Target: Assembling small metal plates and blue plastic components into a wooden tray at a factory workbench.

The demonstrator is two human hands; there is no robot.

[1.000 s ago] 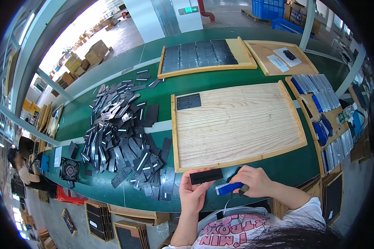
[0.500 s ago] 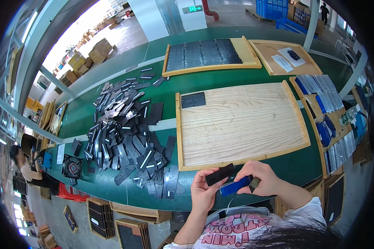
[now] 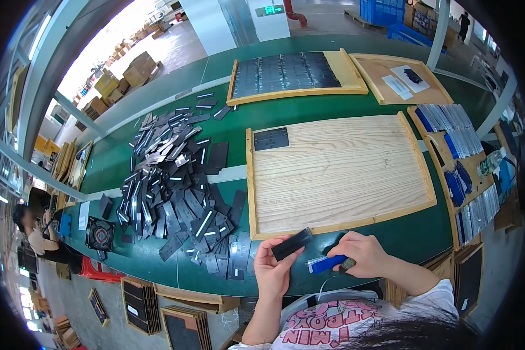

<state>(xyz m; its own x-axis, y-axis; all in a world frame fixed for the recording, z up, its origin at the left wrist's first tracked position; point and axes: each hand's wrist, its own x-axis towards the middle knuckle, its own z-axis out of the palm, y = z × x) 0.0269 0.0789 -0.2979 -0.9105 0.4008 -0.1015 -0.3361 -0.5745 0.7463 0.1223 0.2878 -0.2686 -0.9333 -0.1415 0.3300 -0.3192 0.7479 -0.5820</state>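
Resting near the left end of the green tabletop (image 3: 108,166), a square black fan (image 3: 100,234) stands close to the front edge. To its right spreads a big loose pile of flat black plates (image 3: 175,186), many with a pale stripe, overlapping at all angles. Beyond the pile, on the far side, a shallow wooden tray (image 3: 339,59) is mostly covered with rows of dark pieces (image 3: 283,73), leaving a bare strip at its right end.

Nearer, a larger tray (image 3: 344,181) shows bare wood grain apart from a small dark block (image 3: 271,139) in its far left corner. Just in front of this tray, the left hand (image 3: 272,271) grasps a single black plate (image 3: 291,244) between thumb and fingers, the plate tilted with its right end higher. Close beside it, the right hand's fingers are closed around a blue bundle (image 3: 326,264) with a clear, silvery end pointing toward the left hand; the bundle and the plate are apart.

Farther right, at the back, a wooden board (image 3: 374,73) carries two white sheets. Along the right end, another tray (image 3: 475,194) holds silvery and blue bundles (image 3: 449,125), with a clear bottle (image 3: 490,163) at its outer side.
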